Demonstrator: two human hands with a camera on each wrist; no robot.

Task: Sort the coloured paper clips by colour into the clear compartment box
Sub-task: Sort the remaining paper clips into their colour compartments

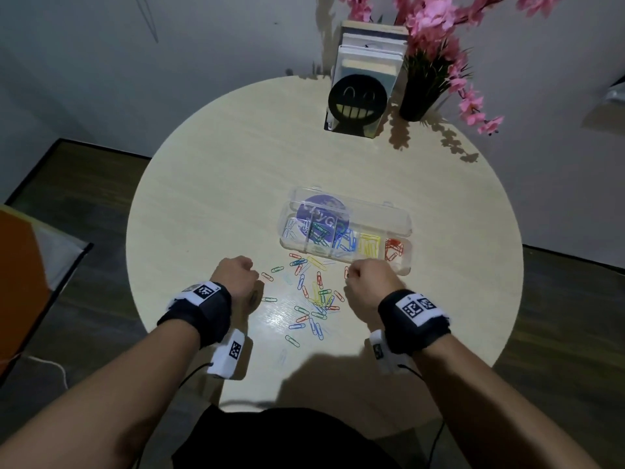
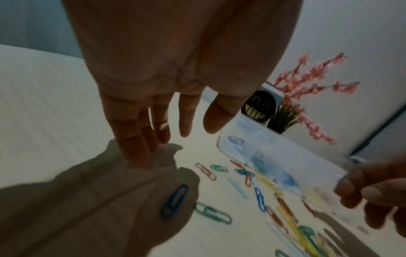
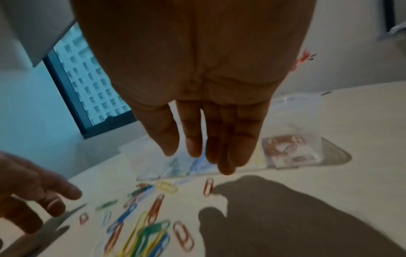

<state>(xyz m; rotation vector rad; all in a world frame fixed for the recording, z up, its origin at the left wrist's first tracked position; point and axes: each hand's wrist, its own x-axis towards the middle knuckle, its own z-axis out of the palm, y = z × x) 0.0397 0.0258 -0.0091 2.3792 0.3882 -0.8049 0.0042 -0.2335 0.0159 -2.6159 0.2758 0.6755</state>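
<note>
The clear compartment box [image 1: 378, 218] lies open on the round table, lid folded back. Its cells hold, left to right, pale, green, blue, yellow [image 1: 369, 245] and red clips [image 1: 394, 248]. Several loose coloured clips [image 1: 314, 299] are scattered in front of it, between my hands. My left hand [image 1: 236, 272] hovers at the pile's left edge, fingers hanging loosely and holding nothing [image 2: 167, 139]; a blue clip [image 2: 174, 201] lies in its shadow. My right hand [image 1: 368, 275] hangs over the box's front edge, fingers [image 3: 228, 156] straight and empty, above a red clip [image 3: 208, 187] on the table.
At the table's far side stand a black smiley-face bookend [image 1: 357, 103] with books and a dark vase of pink flowers [image 1: 422, 86]. The table edge [image 1: 142, 204] curves close on the left. An orange object [image 1: 20, 265] sits off the table at left.
</note>
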